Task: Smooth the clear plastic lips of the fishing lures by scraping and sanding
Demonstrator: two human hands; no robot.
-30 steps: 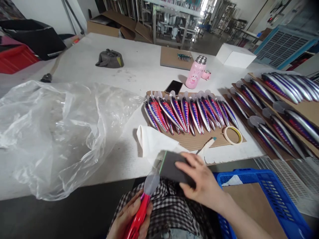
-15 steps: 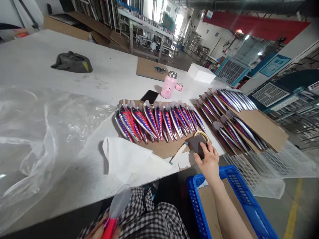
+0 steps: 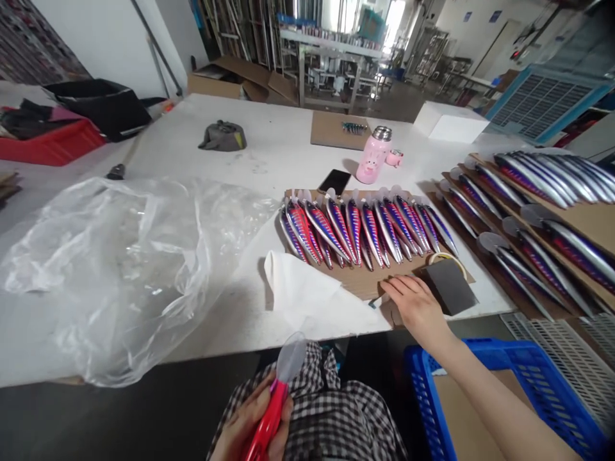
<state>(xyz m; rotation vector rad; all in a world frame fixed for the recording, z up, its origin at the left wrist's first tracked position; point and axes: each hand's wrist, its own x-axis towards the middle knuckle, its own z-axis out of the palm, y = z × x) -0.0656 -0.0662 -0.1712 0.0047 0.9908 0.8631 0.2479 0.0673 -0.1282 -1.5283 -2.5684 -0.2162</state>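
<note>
My left hand [image 3: 245, 426] grips a red fishing lure [image 3: 266, 426] with a clear plastic lip [image 3: 291, 358], held over my lap at the bottom of the view. My right hand [image 3: 416, 307] rests on the edge of a cardboard sheet [image 3: 369, 278], fingers curled over a small stick-like tool [image 3: 377, 299]; whether it grips the tool is hidden. A dark grey sanding block [image 3: 449, 286] lies just right of that hand, over a tape roll [image 3: 444, 258]. A row of several purple-and-red striped lures [image 3: 360, 227] lies on the cardboard.
A white cloth [image 3: 307, 294] lies left of my right hand. A crumpled clear plastic bag [image 3: 110, 256] covers the left of the white table [image 3: 269, 134]. More lures on cardboard [image 3: 538, 211] sit right. A pink bottle [image 3: 372, 155], a phone [image 3: 335, 182] and a blue crate [image 3: 500, 397] are near.
My right hand carried the grey block from my lap to the cardboard, let it go by the tape roll, and moved left onto the stick-like tool. The left hand kept the red lure.
</note>
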